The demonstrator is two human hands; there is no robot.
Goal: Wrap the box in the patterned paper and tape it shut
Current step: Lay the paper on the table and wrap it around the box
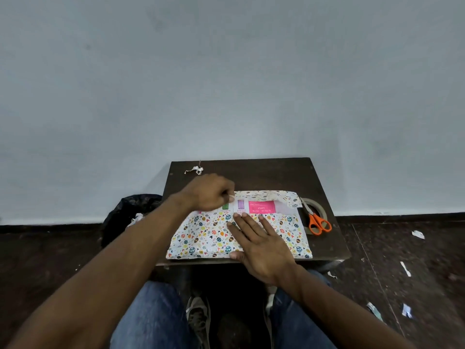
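Note:
A flat box (260, 206) with a pink label lies on the small dark table (251, 172), partly covered by white patterned paper (206, 235) folded up over its near half. My right hand (261, 245) lies flat with straight fingers on the near flap, pressing it onto the box. My left hand (211, 191) hovers over the box's far left part with fingers curled, pinching a small pale piece that may be tape. A second strip of paper (271, 195) covers the box's far edge.
Orange-handled scissors (317, 221) lie at the table's right side, over a tape roll (318, 206). A crumpled paper scrap (195, 170) sits at the far left corner. A black bag (130, 212) stands left of the table. Paper scraps litter the dark floor (405, 268) on the right.

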